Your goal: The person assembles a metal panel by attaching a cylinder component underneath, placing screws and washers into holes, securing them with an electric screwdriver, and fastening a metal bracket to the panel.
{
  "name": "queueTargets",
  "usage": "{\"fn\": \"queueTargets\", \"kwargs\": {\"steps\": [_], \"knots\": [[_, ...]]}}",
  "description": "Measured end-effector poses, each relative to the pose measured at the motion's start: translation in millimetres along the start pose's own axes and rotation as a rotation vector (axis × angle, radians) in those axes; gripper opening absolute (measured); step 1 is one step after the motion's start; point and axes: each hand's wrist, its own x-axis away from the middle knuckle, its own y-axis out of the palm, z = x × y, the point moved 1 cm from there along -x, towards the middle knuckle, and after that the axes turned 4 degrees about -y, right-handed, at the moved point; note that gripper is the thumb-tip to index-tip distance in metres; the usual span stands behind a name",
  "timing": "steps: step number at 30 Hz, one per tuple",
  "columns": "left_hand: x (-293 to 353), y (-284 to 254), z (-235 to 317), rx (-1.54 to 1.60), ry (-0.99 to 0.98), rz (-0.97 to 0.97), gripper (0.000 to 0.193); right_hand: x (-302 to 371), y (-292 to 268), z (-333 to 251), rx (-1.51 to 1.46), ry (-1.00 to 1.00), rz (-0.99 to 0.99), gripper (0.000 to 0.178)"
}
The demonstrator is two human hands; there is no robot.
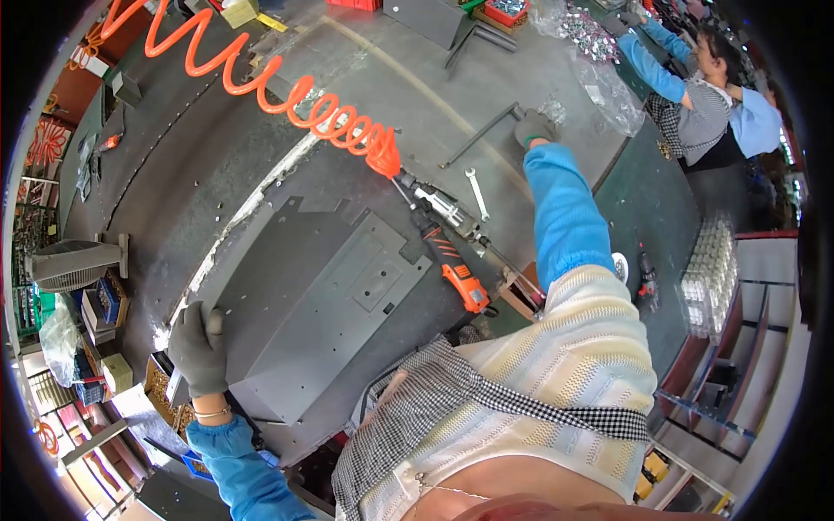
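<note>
My left hand (198, 354), in a dark grey glove, is at the left edge of a large grey sheet-metal panel (295, 356), thumb and fingers apart and nothing visible between them. Stretched out to the far right, my right hand (532, 130), also gloved, is closed at the bent end of a thin dark metal bar (479, 137); its fingertips are partly hidden. The panel has small holes and a cut-out far edge. Right of it lie a red and black power tool (453, 260), a silver pneumatic driver (439, 207) and an open-ended wrench (477, 194).
An orange coiled hose (304, 108) hangs over the bench from the upper left. Another person (708, 104) works at the upper right beside a pile of small shiny parts (591, 36). A fan (76, 263) and parts boxes stand at left; a second driver (648, 278) lies at right.
</note>
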Motion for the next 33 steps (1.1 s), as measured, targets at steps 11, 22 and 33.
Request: {"fn": "queueTargets", "kwargs": {"steps": [11,22,33], "knots": [[-6,8,9,0.023,-0.021,-0.047,0.046,-48,9,-160,-0.660,-0.079,0.045,0.067],[-7,3,16,0.011,-0.098,-0.112,0.052,-106,39,-160,-0.602,0.031,-0.063,0.053],[-19,-22,96,-0.106,0.095,0.132,0.049,142,-29,-35,-1.756,-0.463,-0.368,0.020]]}}
